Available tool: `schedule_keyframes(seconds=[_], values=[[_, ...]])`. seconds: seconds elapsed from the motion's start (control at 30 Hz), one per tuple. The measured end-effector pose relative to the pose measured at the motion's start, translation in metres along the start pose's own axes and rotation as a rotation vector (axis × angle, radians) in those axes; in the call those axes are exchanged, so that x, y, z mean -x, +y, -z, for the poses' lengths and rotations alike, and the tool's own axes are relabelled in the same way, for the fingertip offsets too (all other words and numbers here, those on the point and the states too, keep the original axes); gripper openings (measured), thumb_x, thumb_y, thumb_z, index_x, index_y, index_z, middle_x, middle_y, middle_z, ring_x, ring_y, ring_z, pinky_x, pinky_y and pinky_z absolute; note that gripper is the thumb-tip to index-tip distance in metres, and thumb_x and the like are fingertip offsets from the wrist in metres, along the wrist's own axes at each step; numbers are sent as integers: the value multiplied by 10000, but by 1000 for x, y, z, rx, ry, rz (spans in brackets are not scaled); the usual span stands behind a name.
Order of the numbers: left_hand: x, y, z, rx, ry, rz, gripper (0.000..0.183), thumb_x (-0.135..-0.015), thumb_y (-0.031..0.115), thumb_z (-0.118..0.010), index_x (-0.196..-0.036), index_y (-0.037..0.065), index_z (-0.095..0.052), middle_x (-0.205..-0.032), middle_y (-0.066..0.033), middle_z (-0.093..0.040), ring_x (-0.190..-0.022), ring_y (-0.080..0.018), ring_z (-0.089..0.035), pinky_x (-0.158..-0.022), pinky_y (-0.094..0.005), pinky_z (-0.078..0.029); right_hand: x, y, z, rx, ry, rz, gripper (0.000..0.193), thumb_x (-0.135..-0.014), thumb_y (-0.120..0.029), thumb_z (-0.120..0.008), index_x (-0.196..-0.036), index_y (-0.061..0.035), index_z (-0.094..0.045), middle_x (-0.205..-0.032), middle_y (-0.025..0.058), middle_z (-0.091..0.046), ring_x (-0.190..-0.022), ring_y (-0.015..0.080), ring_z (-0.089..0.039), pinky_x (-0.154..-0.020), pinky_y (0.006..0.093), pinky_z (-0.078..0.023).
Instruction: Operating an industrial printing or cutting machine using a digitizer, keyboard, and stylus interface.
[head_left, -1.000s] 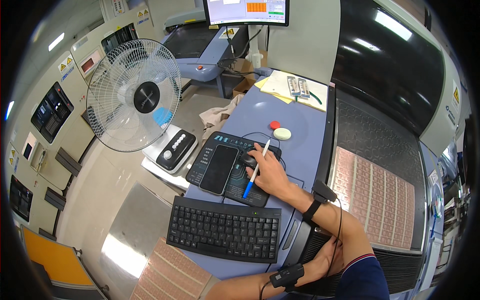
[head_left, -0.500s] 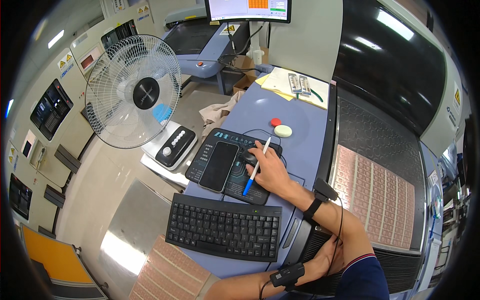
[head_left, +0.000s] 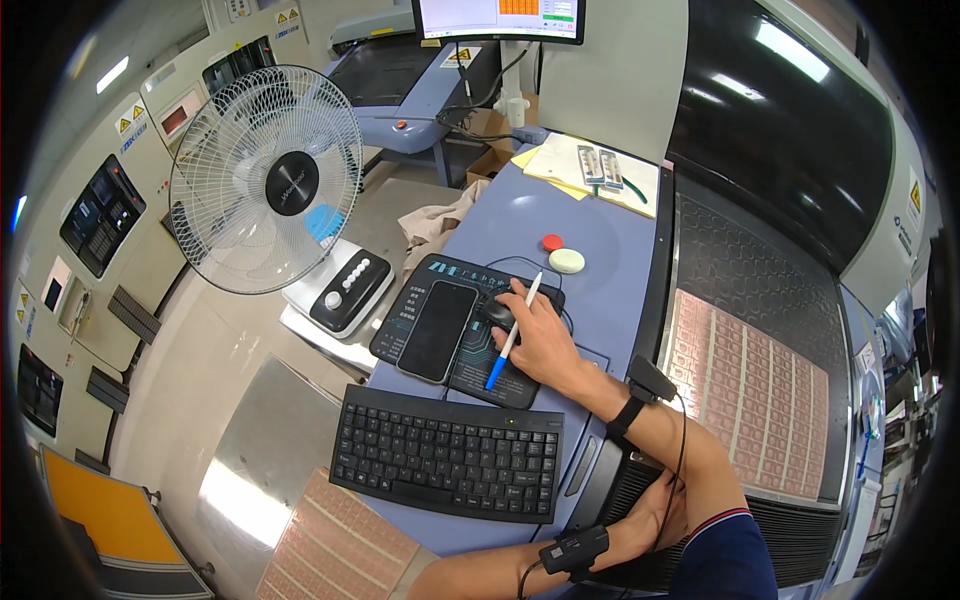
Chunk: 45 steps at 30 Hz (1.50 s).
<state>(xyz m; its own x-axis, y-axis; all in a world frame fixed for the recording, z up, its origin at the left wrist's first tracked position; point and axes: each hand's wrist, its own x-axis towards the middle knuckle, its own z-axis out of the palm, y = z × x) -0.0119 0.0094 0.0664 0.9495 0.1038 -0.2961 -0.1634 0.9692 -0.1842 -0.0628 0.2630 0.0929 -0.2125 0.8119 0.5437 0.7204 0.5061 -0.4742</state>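
My right hand (head_left: 540, 335) rests over a black computer mouse (head_left: 497, 313) on a dark printed mouse pad (head_left: 412, 283). A white pen with a blue end (head_left: 517, 328) is held slantwise between that hand's fingers. Just left of the mouse, a black smartphone (head_left: 438, 330) lies face up on the pad, its screen dark. My left hand (head_left: 660, 512) is tucked beneath my right arm near the elbow, its fingers mostly hidden. Below the pad lies a black keyboard (head_left: 447, 455), touched by neither hand. Each wrist wears a strapped black device.
A white fan (head_left: 265, 180) stands left of the blue desk (head_left: 500, 220). A red cap (head_left: 552, 242) and a pale green oval piece (head_left: 567, 261) sit beyond the mouse. Coppery panels (head_left: 750, 390) lie on the machine bed at right. A monitor (head_left: 500, 15) is at the back.
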Motion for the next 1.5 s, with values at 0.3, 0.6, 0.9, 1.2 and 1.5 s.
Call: schedule_keyframes(seconds=[0.3,0.6,0.9,1.2,1.5], values=[[-15,5,38,240,-753,53,604,-1076,544,-333,-1410,79,-525,-1478,-91,-544,-1374,-245,-469,-1150,-375,-364,-2,-6,-1,8,-10,12,468,-839,-149,-772,-1236,-15,-564,-1415,352,-501,-1227,482,-540,-1054,483,-458],[5,5,22,104,-293,-16,609,-1077,547,-323,-1426,87,-517,-1494,-90,-534,-1384,-242,-459,-1155,-369,-357,-3,-5,-2,-7,-12,-2,481,-840,-156,-775,-1251,-23,-563,-1416,348,-502,-1234,481,-538,-1057,488,-458],[16,15,-18,112,62,54,597,-1076,541,-359,-1439,91,-511,-1484,-78,-547,-1370,-234,-481,-1147,-361,-375,0,1,-3,6,-32,-32,476,-865,-182,-760,-1272,-40,-559,-1469,318,-473,-1268,465,-515,-1061,482,-448],[22,17,-23,76,37,50,570,-1083,516,-372,-1401,74,-543,-1433,-82,-590,-1315,-235,-532,-1106,-358,-420,-1,-1,-2,32,-14,-10,488,-841,-157,-775,-1258,-35,-553,-1432,339,-492,-1242,471,-537,-1058,483,-460],[13,15,-10,95,19,37,554,-1081,512,-376,-1369,81,-568,-1388,-78,-621,-1248,-233,-572,-1057,-361,-454,-1,-1,-2,12,-10,-8,469,-837,-156,-776,-1246,-46,-574,-1428,330,-505,-1226,471,-545,-1044,482,-468]])
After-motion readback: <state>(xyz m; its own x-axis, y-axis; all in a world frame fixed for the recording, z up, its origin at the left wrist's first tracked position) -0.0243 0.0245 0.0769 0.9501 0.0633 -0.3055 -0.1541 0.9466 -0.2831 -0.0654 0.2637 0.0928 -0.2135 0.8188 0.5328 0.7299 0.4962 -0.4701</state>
